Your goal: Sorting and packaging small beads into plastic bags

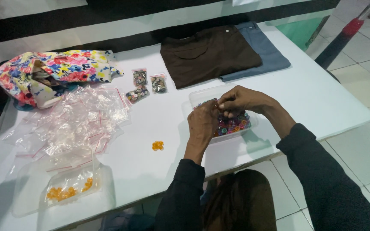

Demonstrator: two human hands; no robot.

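The left hand (pixel 203 121) and right hand (pixel 240 101) meet over a clear tub (pixel 202 95) of mixed coloured beads (pixel 232 125), fingertips pinched together; whatever they pinch is too small to tell. The tub sits near the front edge of the white table (pixel 322 98). Just left of it, a small cluster of orange beads (pixel 157 145) lies loose on the table. Farther left is a heap of empty clear zip bags (pixel 78 119), and at the near corner one bag with orange beads (pixel 67 190) inside. Behind, three small filled bags (pixel 144 85) lie beside a floral pouch (pixel 52 72), with folded brown cloth (pixel 208 53) and blue cloth (pixel 266 51) at the back.
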